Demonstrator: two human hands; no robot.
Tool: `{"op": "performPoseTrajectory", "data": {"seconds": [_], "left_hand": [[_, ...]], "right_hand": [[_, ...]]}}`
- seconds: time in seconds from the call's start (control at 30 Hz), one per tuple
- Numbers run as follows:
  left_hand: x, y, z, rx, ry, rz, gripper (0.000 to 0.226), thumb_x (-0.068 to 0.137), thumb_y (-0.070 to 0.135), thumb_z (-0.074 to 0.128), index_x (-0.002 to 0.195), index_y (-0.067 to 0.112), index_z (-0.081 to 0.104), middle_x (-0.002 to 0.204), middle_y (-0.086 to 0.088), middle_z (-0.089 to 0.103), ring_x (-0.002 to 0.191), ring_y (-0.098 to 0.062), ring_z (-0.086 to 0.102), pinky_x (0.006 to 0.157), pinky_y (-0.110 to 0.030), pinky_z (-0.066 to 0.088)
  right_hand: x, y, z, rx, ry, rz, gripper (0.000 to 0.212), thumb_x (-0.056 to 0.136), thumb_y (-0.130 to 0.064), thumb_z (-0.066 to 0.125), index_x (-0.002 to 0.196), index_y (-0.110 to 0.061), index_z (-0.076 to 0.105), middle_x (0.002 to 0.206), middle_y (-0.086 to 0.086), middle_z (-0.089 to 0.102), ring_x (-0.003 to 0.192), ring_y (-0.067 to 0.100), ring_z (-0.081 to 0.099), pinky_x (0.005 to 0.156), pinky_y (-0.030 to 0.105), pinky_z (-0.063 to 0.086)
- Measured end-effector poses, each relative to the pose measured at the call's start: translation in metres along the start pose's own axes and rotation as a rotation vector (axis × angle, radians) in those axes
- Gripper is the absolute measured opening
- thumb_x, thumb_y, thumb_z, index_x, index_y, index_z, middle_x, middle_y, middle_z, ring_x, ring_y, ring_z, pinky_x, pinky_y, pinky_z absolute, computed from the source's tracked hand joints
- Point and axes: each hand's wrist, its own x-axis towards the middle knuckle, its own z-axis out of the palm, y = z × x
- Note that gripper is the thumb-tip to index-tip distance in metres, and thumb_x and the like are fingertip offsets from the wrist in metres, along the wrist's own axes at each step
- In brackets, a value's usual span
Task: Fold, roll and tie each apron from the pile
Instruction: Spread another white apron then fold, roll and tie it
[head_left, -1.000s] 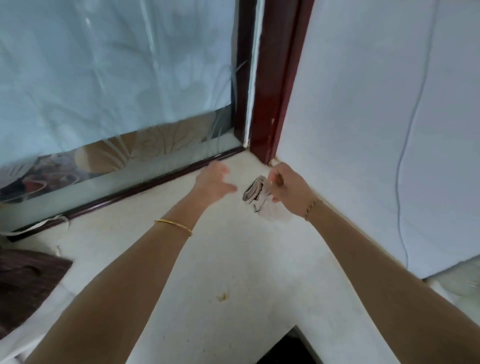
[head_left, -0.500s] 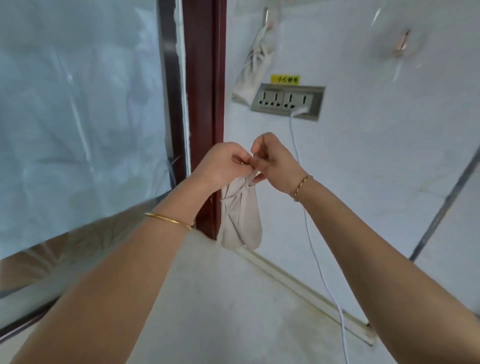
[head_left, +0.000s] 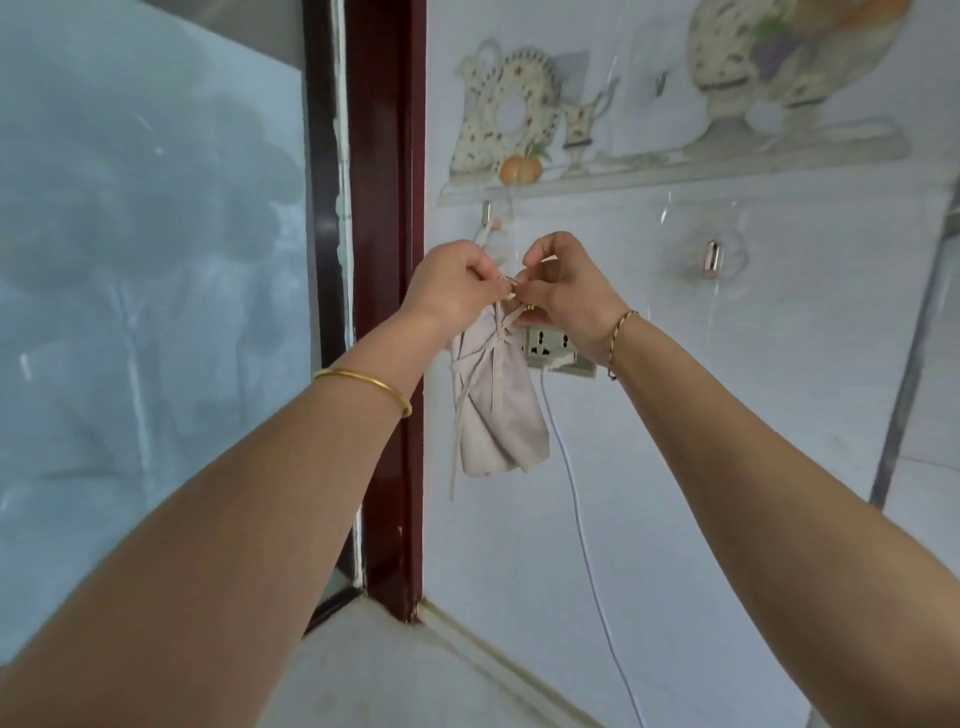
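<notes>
A beige rolled apron bundle (head_left: 496, 402), tied round with its own strap, hangs in the air in front of the tiled wall. My left hand (head_left: 452, 286) and my right hand (head_left: 563, 288) are raised side by side and both pinch the bundle's thin strap at its top. A loose strap end (head_left: 457, 447) dangles down the bundle's left side. Behind my hands a small metal wall hook (head_left: 487, 213) holds another pale strap.
A wall socket (head_left: 553, 345) with a white cable (head_left: 582, 519) sits just behind the bundle. A dark red door frame (head_left: 387, 312) and a frosted glass pane (head_left: 156, 291) stand to the left. A second hook (head_left: 712, 258) is at right. The pale counter (head_left: 395, 675) lies below.
My hands took the bundle off the counter corner and lifted it up in front of the wall. The view has tilted upward with it.
</notes>
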Motion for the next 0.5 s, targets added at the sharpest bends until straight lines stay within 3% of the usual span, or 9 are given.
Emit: {"op": "performPoseTrajectory", "data": {"seconds": [0.13, 0.4, 0.5], "left_hand": [[0.032, 0.004, -0.007, 0.016, 0.029, -0.004, 0.022, 0.083, 0.016, 0.072, 0.069, 0.021, 0.055, 0.072, 0.008, 0.054, 0.078, -0.012, 0.055, 0.08, -0.028, 0.048], [0.104, -0.014, -0.009, 0.014, 0.109, -0.08, 0.022, 0.083, 0.015, 0.072, 0.068, 0.019, 0.055, 0.074, 0.006, 0.056, 0.087, -0.015, 0.058, 0.09, -0.033, 0.05], [0.132, -0.024, -0.003, 0.043, 0.109, -0.124, 0.021, 0.083, 0.015, 0.071, 0.068, 0.019, 0.057, 0.083, 0.001, 0.061, 0.094, -0.017, 0.06, 0.092, -0.033, 0.05]], "right_hand": [[0.029, -0.007, -0.001, -0.042, 0.026, 0.016, 0.029, 0.089, 0.004, 0.054, 0.083, -0.018, 0.036, 0.071, 0.004, 0.056, 0.061, 0.014, 0.056, 0.06, 0.028, 0.049], [0.102, -0.001, 0.003, 0.001, 0.058, 0.057, 0.028, 0.092, 0.003, 0.052, 0.08, -0.016, 0.035, 0.075, 0.01, 0.053, 0.05, 0.02, 0.051, 0.049, 0.033, 0.052], [0.132, 0.01, 0.005, -0.031, 0.086, 0.072, 0.027, 0.092, 0.002, 0.052, 0.08, -0.016, 0.036, 0.074, 0.009, 0.052, 0.049, 0.021, 0.051, 0.048, 0.033, 0.049]]}}
